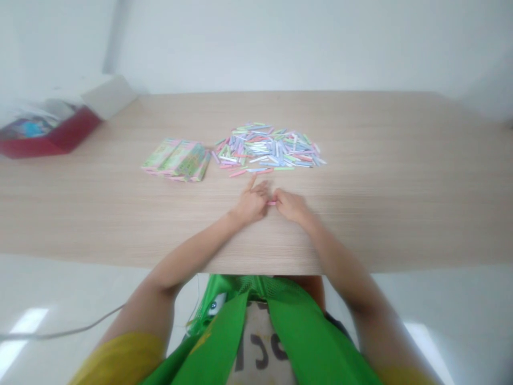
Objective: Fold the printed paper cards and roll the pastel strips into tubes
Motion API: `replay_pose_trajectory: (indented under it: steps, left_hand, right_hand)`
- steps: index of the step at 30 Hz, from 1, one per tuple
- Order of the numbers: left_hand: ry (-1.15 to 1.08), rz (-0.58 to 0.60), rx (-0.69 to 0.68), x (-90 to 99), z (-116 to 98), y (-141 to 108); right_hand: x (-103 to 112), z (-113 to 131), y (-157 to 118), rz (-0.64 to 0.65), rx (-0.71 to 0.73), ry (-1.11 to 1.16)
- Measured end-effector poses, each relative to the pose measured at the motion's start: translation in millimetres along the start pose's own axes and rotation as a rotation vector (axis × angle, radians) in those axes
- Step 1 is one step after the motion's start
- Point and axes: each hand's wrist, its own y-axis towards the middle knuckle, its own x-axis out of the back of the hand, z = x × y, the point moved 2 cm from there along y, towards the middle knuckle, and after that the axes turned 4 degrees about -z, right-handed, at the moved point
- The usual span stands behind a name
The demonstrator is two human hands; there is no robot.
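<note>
My right hand (292, 206) is closed in a pinch on a pink chalk stick (271, 203) just above the table, its far end hidden by the fingers. Close beside it, my left hand (251, 206) lies low over the wood with the index finger stretched forward and the other fingers loosely spread. The left thumb side meets the near end of the pink stick; whether it presses on it is too blurred to tell. Beyond both hands spreads a loose heap of pastel chalk sticks (276, 148). A few sticks lie along its front edge, by my left fingertip.
Left of the heap lie several flat green-and-pink packets (176, 159), side by side. A red box (52, 140) with its pale flap raised holds mixed items at the far left. The wooden table (401, 187) runs up to a white wall. A cable (80, 329) crosses the floor.
</note>
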Motion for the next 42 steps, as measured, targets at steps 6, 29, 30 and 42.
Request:
replay_pose_trajectory:
  steps: [6, 29, 30, 42]
  left_hand:
    - [0.014, -0.209, 0.22, 0.2, 2.3, -0.4]
    - [-0.015, 0.118, 0.365, 8.1, -8.8, -0.5]
    - [-0.025, 0.155, 0.33, 8.1, -7.6, -1.0]
    - [-0.129, -0.077, 0.415, 2.3, -3.0, -1.7]
  right_hand:
    - [-0.2, -3.9, 0.1, 0.005, 0.012, 0.062]
    - [2.2, -1.8, -1.9, 0.039, 0.034, 0.027]
    - [3.0, -1.1, -2.6, 0.039, 0.03, 0.017]
    - [2.4, 0.1, -1.8, 0.021, 0.021, 0.043]
